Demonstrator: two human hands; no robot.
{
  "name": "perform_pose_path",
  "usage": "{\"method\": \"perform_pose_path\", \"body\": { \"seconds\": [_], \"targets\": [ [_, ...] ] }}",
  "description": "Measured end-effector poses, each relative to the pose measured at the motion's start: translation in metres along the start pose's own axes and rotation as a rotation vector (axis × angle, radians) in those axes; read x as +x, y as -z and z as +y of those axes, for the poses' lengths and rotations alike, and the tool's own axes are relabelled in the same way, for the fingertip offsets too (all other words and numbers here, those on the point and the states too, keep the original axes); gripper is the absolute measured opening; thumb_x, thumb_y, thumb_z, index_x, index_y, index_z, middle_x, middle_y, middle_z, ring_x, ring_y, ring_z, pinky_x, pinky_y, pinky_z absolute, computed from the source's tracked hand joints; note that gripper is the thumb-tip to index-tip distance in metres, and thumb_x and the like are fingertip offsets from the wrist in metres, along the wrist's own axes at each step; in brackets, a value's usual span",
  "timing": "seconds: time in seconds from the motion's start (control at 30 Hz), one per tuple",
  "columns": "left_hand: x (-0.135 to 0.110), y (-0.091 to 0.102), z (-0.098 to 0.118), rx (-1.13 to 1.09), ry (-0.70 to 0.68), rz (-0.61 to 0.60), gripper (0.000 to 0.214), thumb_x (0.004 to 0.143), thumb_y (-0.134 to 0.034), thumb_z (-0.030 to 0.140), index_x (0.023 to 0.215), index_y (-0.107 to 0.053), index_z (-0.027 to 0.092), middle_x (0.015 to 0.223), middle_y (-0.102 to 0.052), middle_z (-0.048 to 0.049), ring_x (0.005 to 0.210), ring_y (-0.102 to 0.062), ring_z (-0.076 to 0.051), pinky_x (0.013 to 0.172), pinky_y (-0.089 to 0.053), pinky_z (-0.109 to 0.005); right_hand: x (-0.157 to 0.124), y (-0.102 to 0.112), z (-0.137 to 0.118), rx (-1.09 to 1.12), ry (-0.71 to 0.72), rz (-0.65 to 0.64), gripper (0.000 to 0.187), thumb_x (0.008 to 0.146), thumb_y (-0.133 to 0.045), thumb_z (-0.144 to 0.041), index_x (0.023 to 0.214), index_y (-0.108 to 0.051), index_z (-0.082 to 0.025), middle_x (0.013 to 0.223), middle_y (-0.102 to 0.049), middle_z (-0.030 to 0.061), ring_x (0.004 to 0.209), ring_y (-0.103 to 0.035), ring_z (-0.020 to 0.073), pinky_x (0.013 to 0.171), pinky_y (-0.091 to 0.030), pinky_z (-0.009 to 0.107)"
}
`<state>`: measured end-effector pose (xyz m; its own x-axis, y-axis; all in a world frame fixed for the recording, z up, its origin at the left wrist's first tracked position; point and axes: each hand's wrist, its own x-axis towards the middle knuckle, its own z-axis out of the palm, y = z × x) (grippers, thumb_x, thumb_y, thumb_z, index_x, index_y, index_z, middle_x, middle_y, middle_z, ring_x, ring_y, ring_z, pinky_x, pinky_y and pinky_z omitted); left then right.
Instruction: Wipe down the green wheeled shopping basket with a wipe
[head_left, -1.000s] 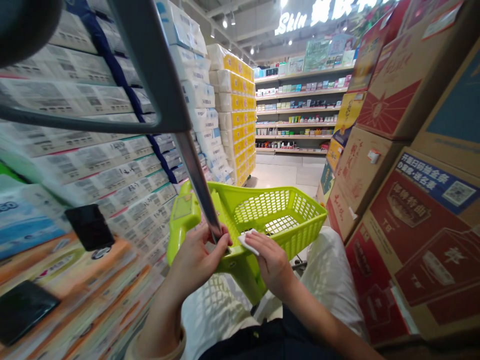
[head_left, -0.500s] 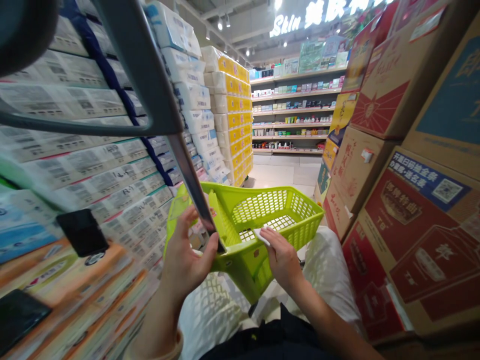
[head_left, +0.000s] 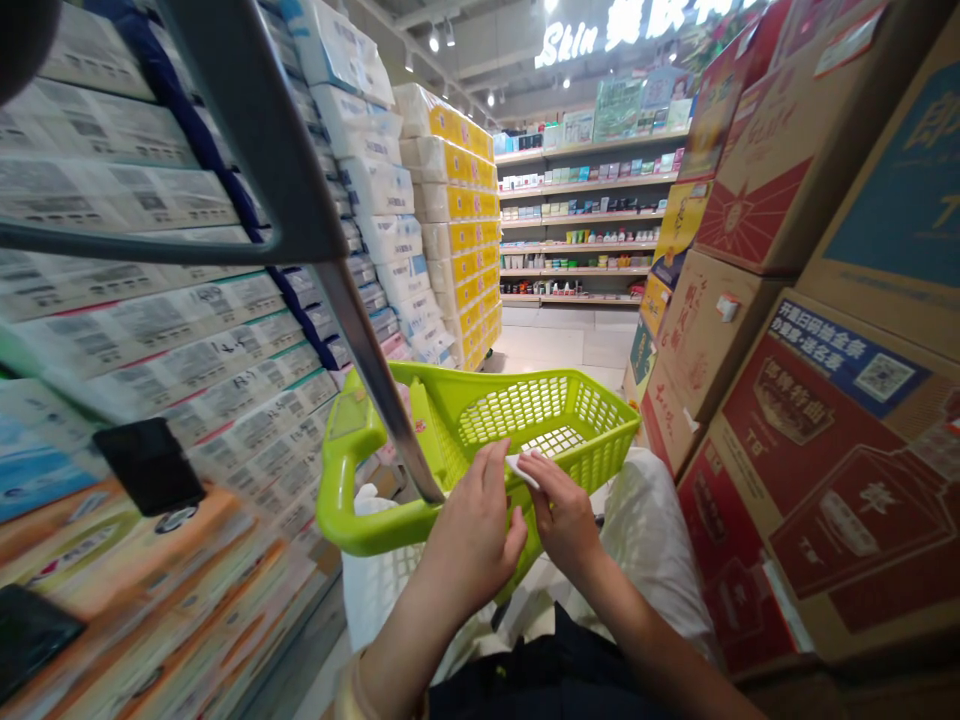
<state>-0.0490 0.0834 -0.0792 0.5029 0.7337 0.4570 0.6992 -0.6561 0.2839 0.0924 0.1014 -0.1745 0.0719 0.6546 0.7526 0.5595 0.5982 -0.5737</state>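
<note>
A lime-green plastic shopping cart [head_left: 592, 425] stands in front of me in a store aisle, its basket empty. My left hand [head_left: 476, 535] lies on the near rim of the basket beside the cart's metal post [head_left: 367, 365], fingers partly stretched. My right hand [head_left: 564, 515] pinches a small white wipe [head_left: 519, 466] and presses it against the basket's near edge. The green handle [head_left: 352, 520] curves to the left of both hands.
Stacked tissue packs [head_left: 187, 330] wall the left side, with yellow packs [head_left: 469, 220] farther back. Cardboard cartons [head_left: 810, 330] are piled close on the right. A white bag [head_left: 652, 540] lies under the cart. Product shelves [head_left: 585, 240] close the aisle's far end.
My left hand has let go of the post and moved right onto the basket's near rim, close to my right hand. The right hand with the wipe shifted slightly along the edge.
</note>
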Motion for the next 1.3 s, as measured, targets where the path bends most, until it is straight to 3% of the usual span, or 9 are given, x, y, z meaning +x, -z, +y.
{"method": "perform_pose_path", "body": {
  "seconds": [0.13,0.33,0.57,0.73,0.93,1.13,1.3],
  "targets": [
    [-0.001,-0.012,-0.001,0.162,0.105,-0.075,0.059,0.076,-0.049,0.010,0.135,-0.040,0.008,0.129,-0.056,-0.0213,0.118,-0.056,-0.032,0.101,-0.046,-0.050,-0.001,-0.001,-0.009,0.094,0.122,-0.088,0.041,0.091,-0.047,-0.013,0.128,-0.062,-0.024,0.127,-0.067,0.0079,0.124,-0.059,0.0218,0.107,-0.049,0.043],
    [0.013,0.006,0.002,0.258,0.261,-0.286,0.055,0.083,-0.045,0.008,0.137,-0.036,0.004,0.124,-0.059,-0.0215,0.113,-0.061,-0.027,0.092,-0.052,-0.037,-0.002,0.000,0.009,-0.029,0.022,0.036,0.042,0.089,-0.045,-0.007,0.120,-0.067,-0.025,0.118,-0.071,0.0079,0.118,-0.063,0.0231,0.102,-0.053,0.044],
    [0.036,0.012,-0.001,0.387,0.233,-0.507,0.036,0.087,-0.053,0.017,0.123,-0.049,0.012,0.117,-0.065,-0.0176,0.111,-0.063,-0.030,0.091,-0.052,-0.040,-0.005,-0.002,0.008,0.039,0.083,-0.030,0.044,0.086,-0.048,-0.006,0.121,-0.066,-0.025,0.120,-0.070,0.0067,0.118,-0.063,0.0216,0.104,-0.052,0.041],
    [0.037,0.004,-0.005,0.420,0.239,-0.530,0.033,0.087,-0.049,0.018,0.120,-0.051,0.014,0.111,-0.068,-0.0153,0.104,-0.066,-0.030,0.086,-0.054,-0.042,-0.008,0.003,0.017,-0.010,-0.012,0.128,0.036,0.082,-0.050,-0.005,0.106,-0.070,-0.023,0.111,-0.072,0.0096,0.109,-0.067,0.0229,0.098,-0.055,0.042],
    [0.034,0.007,-0.006,0.416,0.304,-0.566,0.027,0.088,-0.042,0.020,0.108,-0.060,0.015,0.099,-0.072,-0.0153,0.095,-0.069,-0.032,0.080,-0.054,-0.043,-0.009,-0.005,0.003,0.074,0.113,-0.002,0.041,0.079,-0.049,-0.003,0.111,-0.066,-0.024,0.115,-0.070,0.0082,0.110,-0.064,0.0217,0.098,-0.053,0.040],
    [0.033,0.010,-0.013,0.403,0.315,-0.558,0.026,0.086,-0.042,0.022,0.090,-0.068,0.017,0.095,-0.073,-0.0147,0.092,-0.070,-0.031,0.078,-0.053,-0.041,-0.008,0.001,0.013,-0.075,-0.010,0.127,0.036,0.075,-0.051,-0.002,0.100,-0.067,-0.022,0.105,-0.068,0.0094,0.100,-0.064,0.0240,0.089,-0.055,0.041],
    [0.032,0.011,-0.016,0.403,0.315,-0.542,0.031,0.091,-0.038,0.023,0.093,-0.068,0.016,0.095,-0.073,-0.0145,0.093,-0.069,-0.030,0.078,-0.053,-0.039,-0.012,-0.012,-0.007,0.008,0.133,0.005,0.040,0.074,-0.051,-0.002,0.105,-0.065,-0.023,0.105,-0.066,0.0079,0.098,-0.061,0.0227,0.086,-0.055,0.038]
  ]
}}
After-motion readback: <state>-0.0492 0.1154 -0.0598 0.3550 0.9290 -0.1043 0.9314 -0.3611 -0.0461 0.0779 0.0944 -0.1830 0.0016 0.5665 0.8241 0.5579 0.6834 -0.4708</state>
